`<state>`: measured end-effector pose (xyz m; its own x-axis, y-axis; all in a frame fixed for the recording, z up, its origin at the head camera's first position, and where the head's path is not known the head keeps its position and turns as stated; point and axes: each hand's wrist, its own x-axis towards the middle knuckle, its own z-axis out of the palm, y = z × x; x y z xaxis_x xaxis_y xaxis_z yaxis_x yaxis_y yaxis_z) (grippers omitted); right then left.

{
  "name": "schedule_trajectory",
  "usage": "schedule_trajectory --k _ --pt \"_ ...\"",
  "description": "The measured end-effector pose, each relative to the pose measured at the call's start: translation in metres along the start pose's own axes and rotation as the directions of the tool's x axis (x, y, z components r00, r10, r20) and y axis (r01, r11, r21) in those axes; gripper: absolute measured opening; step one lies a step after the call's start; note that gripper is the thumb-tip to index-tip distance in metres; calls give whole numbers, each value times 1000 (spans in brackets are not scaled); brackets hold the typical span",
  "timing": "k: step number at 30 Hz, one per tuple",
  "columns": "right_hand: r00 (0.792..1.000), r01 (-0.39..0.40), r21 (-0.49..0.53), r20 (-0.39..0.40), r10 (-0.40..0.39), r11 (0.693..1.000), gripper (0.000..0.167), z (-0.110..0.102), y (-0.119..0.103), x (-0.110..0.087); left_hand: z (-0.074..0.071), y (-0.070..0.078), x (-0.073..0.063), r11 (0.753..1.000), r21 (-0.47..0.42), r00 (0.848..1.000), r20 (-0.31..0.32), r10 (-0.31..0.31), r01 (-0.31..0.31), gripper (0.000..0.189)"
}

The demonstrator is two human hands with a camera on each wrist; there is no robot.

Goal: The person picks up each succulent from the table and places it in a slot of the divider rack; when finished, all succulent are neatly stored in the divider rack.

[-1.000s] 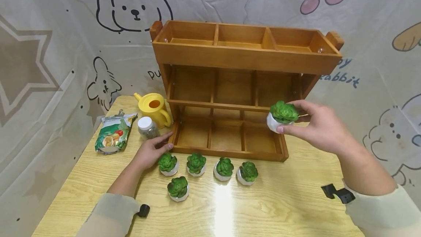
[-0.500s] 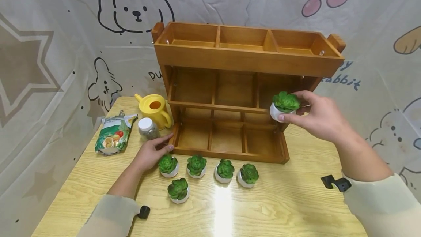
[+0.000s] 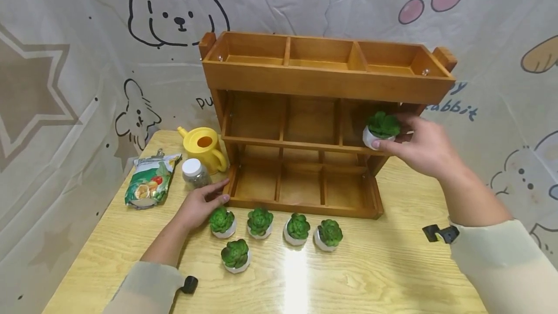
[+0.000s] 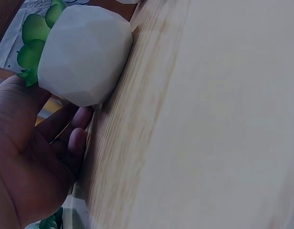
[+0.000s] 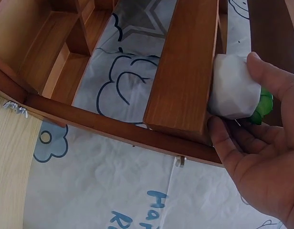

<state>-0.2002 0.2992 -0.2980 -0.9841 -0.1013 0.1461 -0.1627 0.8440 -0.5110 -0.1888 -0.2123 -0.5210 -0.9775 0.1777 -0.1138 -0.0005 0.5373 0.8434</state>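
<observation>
A three-tier wooden plant shelf (image 3: 327, 79) with divided trays stands at the back of the table. My right hand (image 3: 425, 147) pinches the white faceted pot of a small green succulent (image 3: 382, 126) between thumb and fingers, at the right compartment of the middle tier. In the right wrist view the pot (image 5: 235, 88) sits right at the tray's front board (image 5: 183, 71). My left hand (image 3: 196, 210) holds the lower left corner of the shelf, thumb at its front. Close in front of it stands another potted succulent (image 3: 222, 222), whose pot (image 4: 87, 55) looms large in the left wrist view.
More potted succulents, such as one (image 3: 328, 234) at the right of the row and one (image 3: 236, 255) nearer me, stand before the shelf. Left of it are a yellow watering can (image 3: 202, 149), a white-lidded jar (image 3: 194, 172) and a green-and-white bag (image 3: 150, 180).
My right hand has raised the succulent from beside the bottom tier to the middle tier's right compartment, moving slightly right and away from me. The left hand stays at the shelf corner.
</observation>
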Motion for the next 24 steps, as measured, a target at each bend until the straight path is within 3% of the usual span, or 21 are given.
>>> schedule_trajectory --k 9,16,24 --pt "1000 20 2 -23 -20 1000 72 6 0 6 2 1 0 1000 5 1000 -11 15 -15 59" --pt "999 24 -69 -31 -27 997 72 12 -2 9 3 3 2 1000 -10 1000 -2 24 -24 60" --pt "999 42 -90 -1 -43 995 69 20 -4 15 3 1 1 999 12 999 -15 31 -31 58"
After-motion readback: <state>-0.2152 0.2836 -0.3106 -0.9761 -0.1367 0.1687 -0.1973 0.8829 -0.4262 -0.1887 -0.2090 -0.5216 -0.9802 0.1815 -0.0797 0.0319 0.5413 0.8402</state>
